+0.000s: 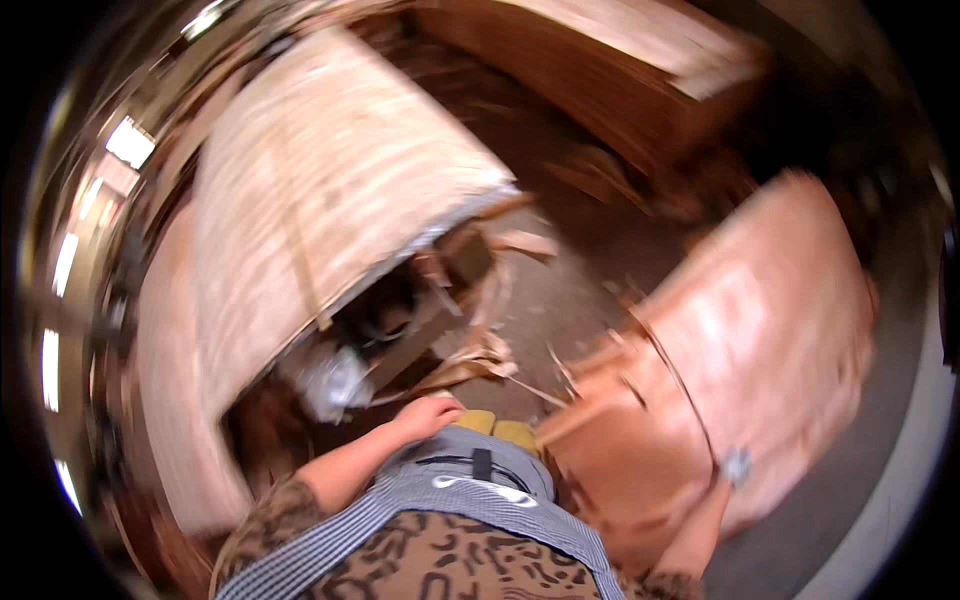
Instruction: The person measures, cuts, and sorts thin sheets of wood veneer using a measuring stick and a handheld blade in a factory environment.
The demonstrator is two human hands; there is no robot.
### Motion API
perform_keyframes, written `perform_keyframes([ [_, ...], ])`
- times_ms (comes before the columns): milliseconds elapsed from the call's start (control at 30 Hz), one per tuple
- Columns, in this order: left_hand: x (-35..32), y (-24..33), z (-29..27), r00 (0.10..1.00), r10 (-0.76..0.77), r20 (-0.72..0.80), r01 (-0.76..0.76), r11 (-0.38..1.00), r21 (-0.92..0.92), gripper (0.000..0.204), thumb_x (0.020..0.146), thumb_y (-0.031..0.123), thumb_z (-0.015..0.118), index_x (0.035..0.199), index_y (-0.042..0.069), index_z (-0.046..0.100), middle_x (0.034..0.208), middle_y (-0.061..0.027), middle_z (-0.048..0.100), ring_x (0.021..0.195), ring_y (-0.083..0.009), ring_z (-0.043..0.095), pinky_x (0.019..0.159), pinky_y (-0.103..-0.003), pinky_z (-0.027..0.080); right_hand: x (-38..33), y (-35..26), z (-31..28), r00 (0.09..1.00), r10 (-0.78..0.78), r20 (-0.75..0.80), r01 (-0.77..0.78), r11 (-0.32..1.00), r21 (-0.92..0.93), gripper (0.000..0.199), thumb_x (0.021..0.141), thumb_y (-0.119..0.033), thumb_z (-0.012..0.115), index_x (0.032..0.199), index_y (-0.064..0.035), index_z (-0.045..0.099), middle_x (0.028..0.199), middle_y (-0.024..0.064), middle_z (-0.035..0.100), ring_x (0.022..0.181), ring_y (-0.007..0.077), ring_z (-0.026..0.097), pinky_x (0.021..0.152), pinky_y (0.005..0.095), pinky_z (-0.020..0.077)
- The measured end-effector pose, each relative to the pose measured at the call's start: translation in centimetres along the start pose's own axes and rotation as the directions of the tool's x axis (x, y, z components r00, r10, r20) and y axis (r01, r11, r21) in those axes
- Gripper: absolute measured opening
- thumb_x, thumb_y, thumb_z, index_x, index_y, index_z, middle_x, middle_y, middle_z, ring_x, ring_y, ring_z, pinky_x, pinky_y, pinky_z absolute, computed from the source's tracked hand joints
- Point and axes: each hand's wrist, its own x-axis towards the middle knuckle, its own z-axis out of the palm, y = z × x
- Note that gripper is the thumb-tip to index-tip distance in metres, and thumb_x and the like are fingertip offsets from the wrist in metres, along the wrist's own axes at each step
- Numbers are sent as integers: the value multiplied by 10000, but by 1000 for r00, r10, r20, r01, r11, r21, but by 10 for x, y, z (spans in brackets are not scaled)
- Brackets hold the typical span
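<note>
My left hand (432, 415) hangs bare beside my apron (470, 462), and blur smears its fingers. At the lower right, my right hand (736, 467) looks grey-blue, as if gloved. It rests at or against the near edge of a stack of thin, pinkish wood sheets (765, 340), where a dark cord or strap (690, 395) crosses the stack. Whether its fingers grip the strap or the sheets does not show. Ahead of my left hand lies a crumpled clear plastic bag (338, 385) under the edge of a large pale wood board (340, 180).
Another long stack of wood sheets (600, 75) lies at the far side. Torn wood strips (480, 360) and scraps litter the floor (550, 300) between the stacks. A grey floor strip (870, 480) runs along the right, and bright windows (130, 143) show at the far left.
</note>
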Motion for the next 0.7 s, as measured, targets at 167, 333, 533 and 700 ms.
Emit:
perform_keyframes([
  [167,-19,-38,46,996,-56,-65,56,998,-11,281,815,314,471,952,109,608,901,-129,614,809,-307,582,717,-398,456,-1,-24,-9,993,-89,-78,102,976,190,361,806,-320,495,1037,-43,513,950,93,452,825,217,426,704,318,350],
  [333,-32,-23,66,997,-71,-28,68,993,-101,271,813,301,478,952,107,607,888,-123,620,809,-303,586,712,-396,456,-37,-50,-92,988,-78,-134,144,777,613,222,819,-222,515,976,-64,524,789,35,463,658,154,422,569,281,350],
  [533,30,-8,64,992,118,-38,-124,924,-363,247,812,276,498,913,77,606,792,-80,634,745,-232,605,672,-339,460,-88,-119,-173,889,-459,11,190,390,901,63,839,-111,519,896,-86,513,629,-32,453,480,70,387,418,216,322],
  [700,75,70,18,943,317,-100,-329,844,-423,258,828,265,487,900,44,601,781,-84,632,701,-183,602,639,-313,461,-171,-182,-167,768,-582,268,59,481,875,130,795,-48,564,865,-113,477,631,-23,465,453,44,374,377,168,284],
])
